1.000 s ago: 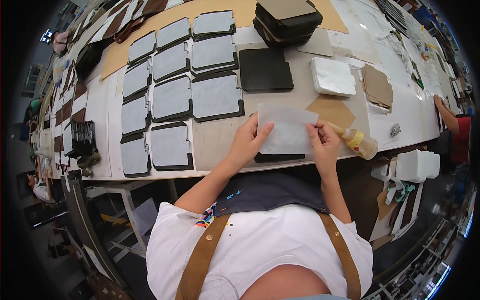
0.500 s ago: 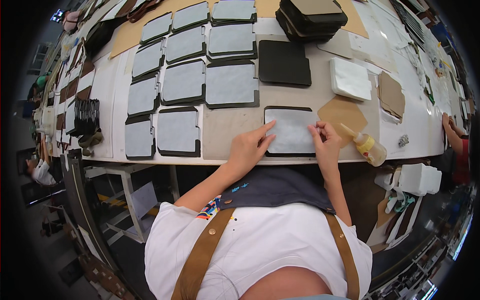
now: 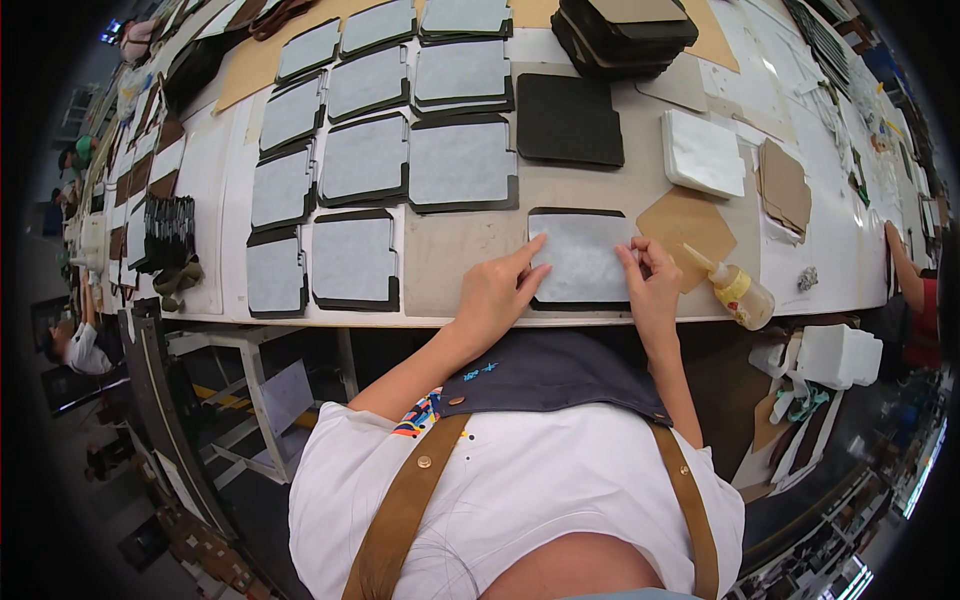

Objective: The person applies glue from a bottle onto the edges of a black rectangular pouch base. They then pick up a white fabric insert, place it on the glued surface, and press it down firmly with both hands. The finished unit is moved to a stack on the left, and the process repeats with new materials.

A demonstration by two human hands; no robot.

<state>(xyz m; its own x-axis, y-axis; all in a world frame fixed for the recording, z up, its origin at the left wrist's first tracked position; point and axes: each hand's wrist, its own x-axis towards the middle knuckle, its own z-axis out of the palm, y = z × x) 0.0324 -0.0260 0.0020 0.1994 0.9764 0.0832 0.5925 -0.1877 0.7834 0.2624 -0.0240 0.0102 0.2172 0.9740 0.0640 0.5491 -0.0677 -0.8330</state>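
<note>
A pale grey sheet point(image 3: 580, 260) lies on a black panel with dark strips showing above and below it, near the table's front edge. My left hand point(image 3: 497, 294) rests at its left side, index finger and thumb stretched apart on the sheet's edge. At the right edge my right hand point(image 3: 652, 278) is closed, thumb against curled fingers, apparently pinching the sheet's rim; its inner fingers are partly hidden. Beside my right hand lies a small glue bottle point(image 3: 745, 300) with a yellow nozzle, tilted over a tan paper piece point(image 3: 685, 232).
Several grey-faced black panels point(image 3: 360, 160) lie in rows at the left. A bare black panel point(image 3: 568, 120) is beyond my hands, with a dark stack point(image 3: 625, 35) behind it. White sheets point(image 3: 703, 152) and brown cards point(image 3: 783, 188) are stacked at the right. Another person's arm point(image 3: 905, 262) reaches in at far right.
My right hand has shifted very slightly at the sheet's right edge. The view has moved a little; the sheet and left hand stay in place.
</note>
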